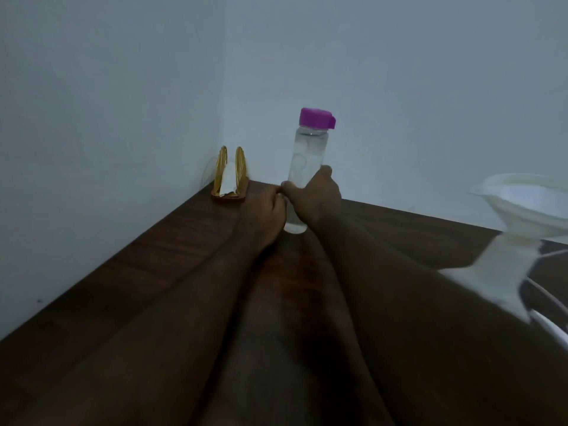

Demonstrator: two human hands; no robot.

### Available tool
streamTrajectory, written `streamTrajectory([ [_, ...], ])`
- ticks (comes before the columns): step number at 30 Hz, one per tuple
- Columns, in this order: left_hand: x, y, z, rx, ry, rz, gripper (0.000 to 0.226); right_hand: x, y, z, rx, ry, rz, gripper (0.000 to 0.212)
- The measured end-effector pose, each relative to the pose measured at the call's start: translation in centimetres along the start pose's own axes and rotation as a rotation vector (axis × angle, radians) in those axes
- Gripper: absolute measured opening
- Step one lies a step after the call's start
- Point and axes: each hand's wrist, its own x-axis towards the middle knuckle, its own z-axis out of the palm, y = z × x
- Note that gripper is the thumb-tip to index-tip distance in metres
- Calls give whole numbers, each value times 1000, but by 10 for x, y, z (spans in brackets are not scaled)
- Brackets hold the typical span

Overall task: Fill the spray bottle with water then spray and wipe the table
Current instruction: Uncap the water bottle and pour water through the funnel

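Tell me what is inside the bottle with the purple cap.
The bottle holds clear liquid, apparently water, up near its neck, under the shut purple cap. The right hand and left hand grip its lower half, covering most of the contents there.

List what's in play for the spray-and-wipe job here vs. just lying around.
Job:
clear bottle with purple cap, gripped by right hand and left hand
table
tissue in gold holder, probably for wiping

Lying about:
blurred white object at right, unidentifiable
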Motion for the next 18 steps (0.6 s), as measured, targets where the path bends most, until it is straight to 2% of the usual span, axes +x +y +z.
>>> streamTrajectory([
  [5, -42, 32, -15, 11, -75, -26, 24, -52, 4, -33, 21, -2, -17, 58],
  [10, -89, 64, -29, -23, -83, 11, 21, -107, 9, -67, 110, 0, -42, 55],
  [14, -122, 88, -37, -65, -76, 22, 30, -150, 18, -93, 97, -48, -126, 44],
  [16, -128, 98, -35, -118, -94, -56, 35, -169, 22, -109, 126, -87, -174, 39],
  [18, -128, 113, -36, -326, -117, -168, 28, -185, 28, -122, 177, -96, -189, 44],
])
